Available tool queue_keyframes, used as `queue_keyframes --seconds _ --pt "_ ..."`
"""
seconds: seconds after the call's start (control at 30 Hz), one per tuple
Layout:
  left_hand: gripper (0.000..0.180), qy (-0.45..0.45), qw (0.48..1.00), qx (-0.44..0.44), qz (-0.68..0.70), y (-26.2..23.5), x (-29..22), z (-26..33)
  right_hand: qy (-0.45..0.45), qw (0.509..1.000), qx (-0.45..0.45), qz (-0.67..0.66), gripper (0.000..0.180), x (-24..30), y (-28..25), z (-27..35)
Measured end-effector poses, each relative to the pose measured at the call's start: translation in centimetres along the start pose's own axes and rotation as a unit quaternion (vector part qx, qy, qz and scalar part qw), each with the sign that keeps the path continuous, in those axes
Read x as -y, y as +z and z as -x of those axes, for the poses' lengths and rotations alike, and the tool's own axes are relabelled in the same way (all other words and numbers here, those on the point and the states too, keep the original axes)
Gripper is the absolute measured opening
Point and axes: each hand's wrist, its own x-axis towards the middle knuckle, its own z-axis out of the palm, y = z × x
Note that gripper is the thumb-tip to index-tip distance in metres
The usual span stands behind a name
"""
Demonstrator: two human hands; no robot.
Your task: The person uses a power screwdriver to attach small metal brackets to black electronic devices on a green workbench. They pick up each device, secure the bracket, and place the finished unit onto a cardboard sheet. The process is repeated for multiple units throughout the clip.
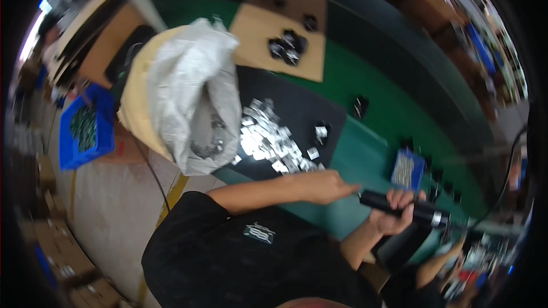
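My right hand [395, 218] is wrapped round a black electric screwdriver [425, 214], which lies almost level and points left. A cable [498, 208] runs from its right end. At the tip, my left hand [326, 187] has its thumb and forefinger pinched together, and whatever is between them is too small to make out. A blue tray [421, 164] of small pale metal pieces, perhaps screws, stands just beyond my right hand. Shiny metal pieces [268, 140] are heaped on a black mat [257, 82] beyond my left forearm, beside one small black part [321, 132].
A large whitish woven sack [182, 80] stands open at the left. Past the mat, several black parts [288, 45] rest on a cardboard sheet [251, 51]. A blue bin [105, 114] holds green pieces at far left. Another person's arm [438, 265] is at lower right.
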Motion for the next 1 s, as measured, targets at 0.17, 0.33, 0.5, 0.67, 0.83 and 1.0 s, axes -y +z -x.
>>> queue_keyframes --seconds 0.17,0.33,0.5,0.67,0.83,1.0 --pt "0.039 0.01 0.999 -0.037 -0.021 0.5 -0.8 0.0 0.015 1.0 -0.004 -0.003 0.051 0.8 0.8 0.7" --pt "0.041 -0.008 0.999 -0.047 0.018 -1.4 -0.5 -0.5 0.03 1.0 0.002 0.003 0.051 -0.7 0.5 0.7" --pt "0.077 -0.082 0.988 -0.115 -0.065 -5.2 4.6 1.7 0.025 0.999 -0.01 0.028 0.044 -2.8 0.2 -0.7" --pt "0.094 -0.219 0.968 -0.049 -0.116 -5.4 7.9 2.2 0.028 0.998 -0.013 0.049 0.042 -7.6 2.0 -2.6" --pt "0.08 -0.228 0.967 -0.094 -0.056 -4.4 9.3 1.6 0.003 0.994 0.008 0.112 0.04 -12.3 2.9 -4.0" --pt "0.081 -0.22 0.97 -0.099 -0.029 -4.6 9.6 1.3 0.009 0.99 0.021 0.136 0.038 -14.5 2.9 -4.6"
